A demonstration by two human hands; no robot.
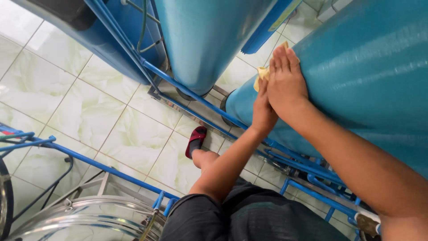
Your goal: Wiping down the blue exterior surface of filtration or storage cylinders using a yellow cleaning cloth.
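Honestly that yellow cloth (262,75) looks thin and floppy, so it'll bunch up and slide on the smooth curved wall of the big teal tank (356,76) at the right of the frame. You've got it pinned upper centre under flat, spread fingers: right hand (286,82) on top, left hand (264,111) just below, neither clenched. I'd press with your palms, not pinch

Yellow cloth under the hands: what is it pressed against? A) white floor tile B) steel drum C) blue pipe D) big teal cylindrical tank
D: both the right hand and the left hand press the yellow cloth flat on the big teal cylindrical tank.
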